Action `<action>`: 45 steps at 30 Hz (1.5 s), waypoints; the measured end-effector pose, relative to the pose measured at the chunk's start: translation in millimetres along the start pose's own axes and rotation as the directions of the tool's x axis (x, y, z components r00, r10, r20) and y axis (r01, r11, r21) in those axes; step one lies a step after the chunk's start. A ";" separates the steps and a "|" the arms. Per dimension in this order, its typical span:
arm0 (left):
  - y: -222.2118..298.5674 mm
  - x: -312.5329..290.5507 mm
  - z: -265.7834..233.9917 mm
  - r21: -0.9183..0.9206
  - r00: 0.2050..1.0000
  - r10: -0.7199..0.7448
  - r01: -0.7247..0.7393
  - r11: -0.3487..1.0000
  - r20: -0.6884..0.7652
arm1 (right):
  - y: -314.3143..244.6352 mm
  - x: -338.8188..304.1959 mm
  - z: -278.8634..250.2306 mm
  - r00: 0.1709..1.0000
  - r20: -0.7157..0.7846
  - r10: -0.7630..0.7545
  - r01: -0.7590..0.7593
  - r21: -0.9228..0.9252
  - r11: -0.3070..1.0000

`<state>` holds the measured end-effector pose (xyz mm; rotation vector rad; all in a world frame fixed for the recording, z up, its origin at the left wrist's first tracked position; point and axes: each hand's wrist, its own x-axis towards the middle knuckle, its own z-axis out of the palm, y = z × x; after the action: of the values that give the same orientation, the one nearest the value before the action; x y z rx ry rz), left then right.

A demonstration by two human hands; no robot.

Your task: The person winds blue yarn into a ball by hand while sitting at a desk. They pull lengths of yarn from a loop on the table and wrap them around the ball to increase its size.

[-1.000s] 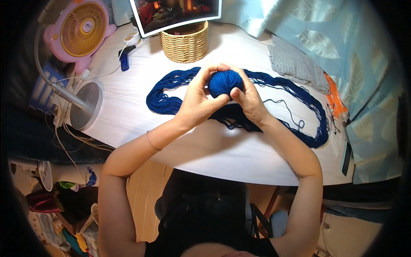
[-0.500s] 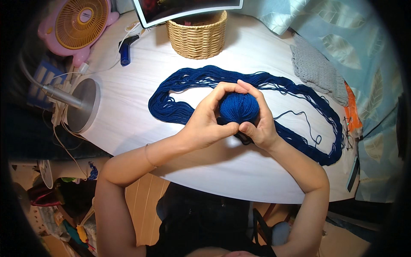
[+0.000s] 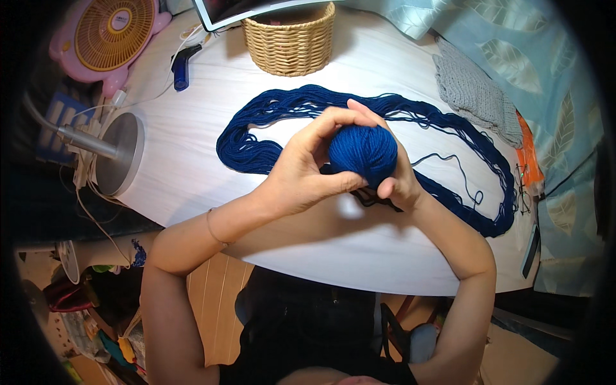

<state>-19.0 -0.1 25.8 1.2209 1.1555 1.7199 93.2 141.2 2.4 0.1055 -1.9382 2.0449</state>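
L hand (9 o'clock) + R hand (4 o'clock), fingers curled rnd blue yarn ball, held btwn both over tbl; wicker basket 11 o'clock, grey knit pc 2 o'clock.

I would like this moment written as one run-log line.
left hand: holds blue yarn ball | right hand: cupped around same ball | desk: looped blue yarn, woven basket beyond

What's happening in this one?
A person holds a ball of dark blue yarn between the left hand and the right hand, above a white desk. A long loose loop of blue yarn lies spread on the desk, a thin strand curling inside it. Beyond the loop stands a wicker basket.
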 end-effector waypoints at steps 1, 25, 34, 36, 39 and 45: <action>4.8 1.0 -1.0 0.008 0.998 0.048 -0.047 0.999 -0.030 | -6.6 -0.1 0.4 0.998 0.009 0.066 -0.066 0.029 0.997; 14.5 6.6 -16.9 -0.327 0.957 -0.128 0.037 0.944 -0.261 | -13.8 5.5 -4.0 0.969 -0.071 0.236 -0.246 -0.289 0.925; 9.1 7.6 -21.9 -0.276 0.941 -0.149 0.063 0.959 -0.303 | -10.3 4.7 5.5 0.999 -0.026 -0.018 0.003 -0.478 0.879; 8.6 8.5 -25.6 -0.156 0.917 -0.214 0.170 0.973 -0.336 | -12.8 2.3 7.2 0.978 0.080 -0.194 0.182 -0.779 0.600; 7.0 10.7 -22.3 0.067 0.957 -0.146 0.168 0.984 -0.250 | -27.5 -3.8 15.2 0.972 0.159 -0.175 0.225 -0.848 0.480; 5.9 7.9 -17.5 0.323 0.995 -0.093 0.103 0.941 -0.046 | -45.6 -1.2 11.5 0.922 0.251 -0.295 0.356 -0.848 0.393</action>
<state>-38.4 0.5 31.1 1.3086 1.5384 1.5168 105.2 131.0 46.7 0.2740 -2.5096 0.5783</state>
